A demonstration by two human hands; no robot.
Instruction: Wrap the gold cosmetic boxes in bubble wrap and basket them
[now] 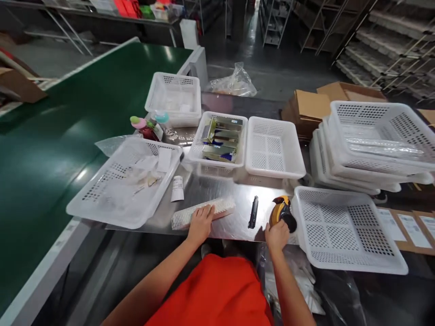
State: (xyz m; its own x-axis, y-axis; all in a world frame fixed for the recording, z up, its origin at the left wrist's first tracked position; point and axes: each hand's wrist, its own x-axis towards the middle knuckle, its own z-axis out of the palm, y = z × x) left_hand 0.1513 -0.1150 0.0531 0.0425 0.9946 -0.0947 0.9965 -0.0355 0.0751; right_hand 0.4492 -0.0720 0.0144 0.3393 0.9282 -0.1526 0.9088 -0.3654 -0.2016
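My left hand point(200, 224) is closed over the top of a long, narrow package in bubble wrap point(222, 207), which lies flat near the front edge of the metal table. Beneath the clear wrap something pinkish shows. On the right, my right hand point(277, 235) has its fingers closed on a yellow-and-black handheld tool point(280, 211); its exact kind is not clear, and my fingers cover part of it. Between the two hands lies a slim black object point(253, 212), like a closed utility knife. A printed paper label point(177, 189) rests left of the package.
A white basket point(193, 156) holds several boxed items; another basket point(302, 168) stands beside it. More baskets flank me: a left one point(127, 222) with plastic bags, a right one point(360, 265), and a stack point(340, 156). A green conveyor point(68, 122) runs along the left.
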